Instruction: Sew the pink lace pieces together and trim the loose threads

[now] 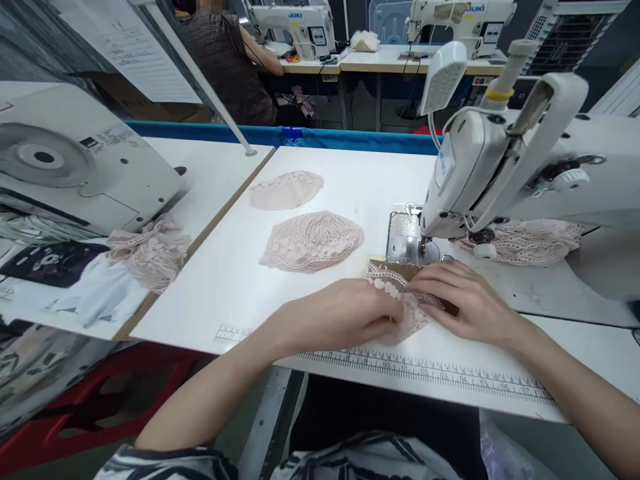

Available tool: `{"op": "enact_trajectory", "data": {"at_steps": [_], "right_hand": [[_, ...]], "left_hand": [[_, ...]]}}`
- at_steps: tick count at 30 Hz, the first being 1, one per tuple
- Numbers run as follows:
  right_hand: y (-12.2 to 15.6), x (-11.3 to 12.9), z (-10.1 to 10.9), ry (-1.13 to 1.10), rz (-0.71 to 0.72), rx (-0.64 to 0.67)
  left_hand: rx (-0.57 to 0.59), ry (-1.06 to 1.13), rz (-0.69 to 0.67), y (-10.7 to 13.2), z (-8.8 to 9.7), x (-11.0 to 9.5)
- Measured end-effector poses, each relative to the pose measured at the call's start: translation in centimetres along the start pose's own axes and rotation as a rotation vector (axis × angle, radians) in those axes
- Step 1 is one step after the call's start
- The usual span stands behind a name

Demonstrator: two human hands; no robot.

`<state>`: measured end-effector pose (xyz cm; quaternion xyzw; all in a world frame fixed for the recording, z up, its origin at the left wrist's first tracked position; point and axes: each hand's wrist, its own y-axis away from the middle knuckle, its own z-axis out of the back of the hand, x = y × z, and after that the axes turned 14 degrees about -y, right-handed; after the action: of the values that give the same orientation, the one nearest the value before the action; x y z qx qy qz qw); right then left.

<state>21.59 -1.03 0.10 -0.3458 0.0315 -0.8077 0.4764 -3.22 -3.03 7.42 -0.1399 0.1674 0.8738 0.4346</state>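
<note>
Just on the near side of the white sewing machine (500, 153), as my head view shows, a pale pink lace piece with a scalloped white trim (413, 317) lies between my hands on the smooth white tabletop (225, 267). My left hand (357, 310) is curled nearly closed, holding the lace, its fingertips tucked out of sight. My right hand (463, 297) reaches in from the other side with fingers extended and lightly bent, touching the lace and a flat brown strip (409, 270) beside it; I cannot tell whether it pinches or only presses.

Left of the machine lie a broad leaf-shaped cut of patterned pink lace (313, 241) and, farther back, a smaller, sheerer pink lace cut (287, 190), well apart from my hands. Beneath the machine's arm sits a bunched heap of pink lace (535, 241). Nearer me than the machine, a printed black ruler scale (415, 368) runs along the table's front edge.
</note>
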Motion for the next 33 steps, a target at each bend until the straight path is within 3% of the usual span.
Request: {"op": "enact_trajectory", "data": {"at_steps": [3,6,8,11,16,21,25,28,33], "right_hand": [[0.0,0.1,-0.1,-0.113,0.012,0.025],[0.1,0.2,-0.1,-0.157,-0.097,-0.06],[0.0,0.4,-0.1,-0.115,-0.236,-0.112],[-0.2,0.9,0.3,-0.037,-0.4,-0.081],[-0.6,2.3,1.1,0.009,-0.56,0.092],[-1.6,4.1,0.5,-0.287,-0.62,0.183],[-2.4,6.0,0.1,-0.477,-0.688,0.257],[-2.6,7.2,0.0,-0.529,-0.75,0.362],[-4.2,9.7,-1.3,-0.609,-0.75,0.438]], "left_hand": [[0.036,0.101,-0.013,1.1,-0.7,-0.3],[-0.202,0.093,0.201,1.0,-2.0,0.3],[-0.379,-0.064,0.381,0.2,-3.0,1.1],[-0.374,-0.202,0.473,-1.3,-4.0,1.9],[-0.407,-0.156,0.431,-1.2,-3.9,1.7],[-0.589,0.042,0.179,2.3,-3.3,0.1],[-0.529,0.263,0.149,6.3,-2.6,-1.1],[-0.459,0.379,0.225,8.9,-2.3,-1.9],[-0.345,0.525,0.265,10.5,-2.3,-3.0]]}}
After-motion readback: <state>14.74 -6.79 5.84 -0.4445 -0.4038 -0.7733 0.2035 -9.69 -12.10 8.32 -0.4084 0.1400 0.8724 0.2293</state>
